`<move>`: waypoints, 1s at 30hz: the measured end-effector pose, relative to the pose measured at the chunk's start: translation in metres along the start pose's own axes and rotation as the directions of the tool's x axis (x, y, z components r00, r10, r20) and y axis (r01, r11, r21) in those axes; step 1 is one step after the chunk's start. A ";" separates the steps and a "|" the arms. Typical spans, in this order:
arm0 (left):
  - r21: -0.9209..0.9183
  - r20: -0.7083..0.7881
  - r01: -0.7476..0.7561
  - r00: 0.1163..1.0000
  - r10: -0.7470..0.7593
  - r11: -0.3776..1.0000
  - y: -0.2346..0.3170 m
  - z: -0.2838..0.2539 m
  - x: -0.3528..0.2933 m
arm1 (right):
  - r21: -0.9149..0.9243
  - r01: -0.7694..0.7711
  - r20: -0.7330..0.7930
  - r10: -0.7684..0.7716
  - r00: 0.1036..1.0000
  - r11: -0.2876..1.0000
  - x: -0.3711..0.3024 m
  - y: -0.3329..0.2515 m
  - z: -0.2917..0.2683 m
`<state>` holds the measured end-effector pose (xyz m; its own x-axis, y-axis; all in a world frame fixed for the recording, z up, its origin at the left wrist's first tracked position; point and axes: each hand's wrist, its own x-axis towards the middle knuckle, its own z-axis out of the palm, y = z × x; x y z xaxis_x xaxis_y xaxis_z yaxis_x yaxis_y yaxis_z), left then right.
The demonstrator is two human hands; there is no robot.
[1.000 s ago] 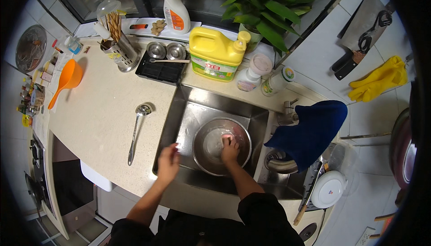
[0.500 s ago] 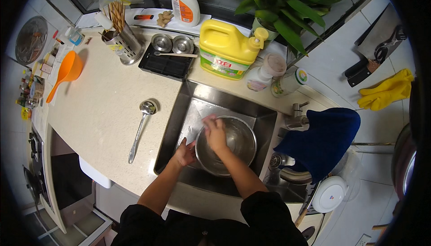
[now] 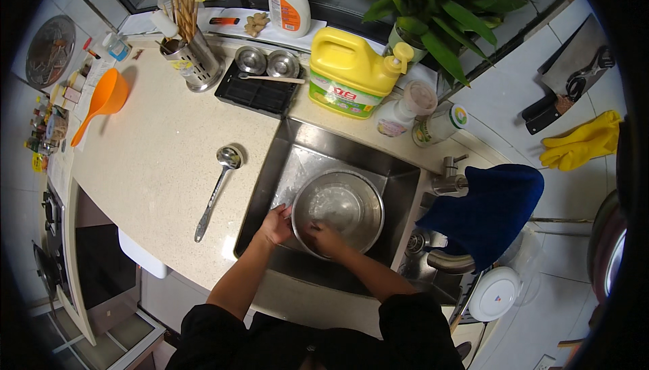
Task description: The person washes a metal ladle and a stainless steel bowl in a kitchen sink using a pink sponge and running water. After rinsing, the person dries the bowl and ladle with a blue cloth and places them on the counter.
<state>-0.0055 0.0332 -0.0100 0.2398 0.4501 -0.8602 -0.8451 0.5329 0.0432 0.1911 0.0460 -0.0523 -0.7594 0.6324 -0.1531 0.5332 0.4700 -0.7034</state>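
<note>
A round stainless-steel bowl (image 3: 348, 198) sits in the metal sink (image 3: 399, 187), with a wet, shiny inside. My left hand (image 3: 276, 225) is at the bowl's left side, fingers closed against its rim and outer wall. Inside the bowl, at its near left part, is my right hand (image 3: 326, 239). Its fingers are smeared by motion and partly dark, so their shape and anything in them cannot be made out.
On the counter left of the sink lies a metal ladle (image 3: 220, 184). Behind stand a black tray (image 3: 253, 94), a yellow jug (image 3: 351, 76) and a chopstick holder (image 3: 195, 66). A blue cloth (image 3: 497, 211) hangs by the faucet (image 3: 449, 177) on the right.
My right hand has moved from above the bowl's far left rim down toward me, into its near part. My left hand stays at the left side. The view has shifted slightly.
</note>
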 end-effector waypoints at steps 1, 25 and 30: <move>0.053 0.004 -0.027 1.000 0.027 0.998 0.001 0.001 -0.002 | -0.019 -0.080 0.032 0.081 0.996 0.997 -0.011 0.004 -0.002; 0.114 0.120 -0.242 0.966 0.229 0.964 -0.007 -0.013 0.020 | 0.064 0.232 -0.114 -0.224 0.968 0.971 -0.016 -0.050 -0.028; 0.245 -0.071 -0.312 0.939 0.338 0.918 -0.017 -0.002 0.014 | 0.196 0.123 -0.154 -0.093 0.984 0.973 -0.012 -0.054 -0.037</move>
<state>0.0112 0.0287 -0.0235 -0.0942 0.5518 -0.8287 -0.7334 0.5245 0.4326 0.1852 0.0359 0.0138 -0.7394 0.6729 0.0218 0.3525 0.4145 -0.8390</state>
